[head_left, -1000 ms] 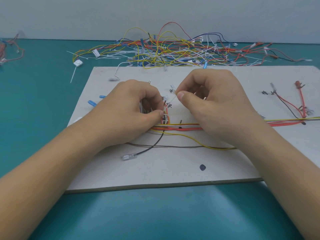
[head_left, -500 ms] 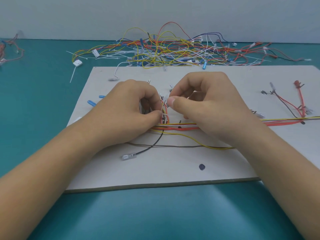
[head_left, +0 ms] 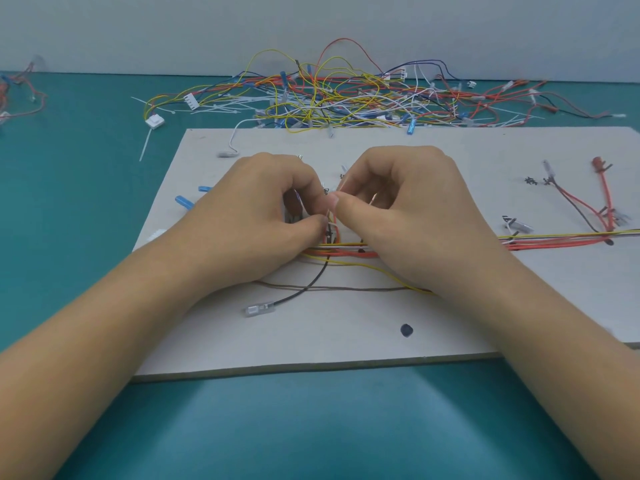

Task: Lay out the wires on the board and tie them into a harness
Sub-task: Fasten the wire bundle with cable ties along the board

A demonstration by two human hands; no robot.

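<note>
A grey board [head_left: 450, 323] lies on the teal table. A bundle of red, yellow and white wires [head_left: 554, 239] runs across it from the right edge to the middle. My left hand [head_left: 256, 216] pinches the bundle's left end, where the wires bend upward. My right hand [head_left: 401, 202] pinches a thin white cable tie [head_left: 333, 224] right beside the left thumb. A black wire with a clear terminal [head_left: 259, 310], a brown wire [head_left: 346, 289] and a loose yellow wire [head_left: 381, 271] trail toward the board's front.
A tangled heap of loose coloured wires and white cable ties [head_left: 346, 98] lies behind the board. Red wires with terminals [head_left: 602, 199] branch up at the board's right. Blue terminals [head_left: 183, 201] sit at its left. A black dot [head_left: 406, 329] marks the front.
My right hand has moved left and down with the white cable tie, closing on my left thumb. My left hand has stayed on the bundle.
</note>
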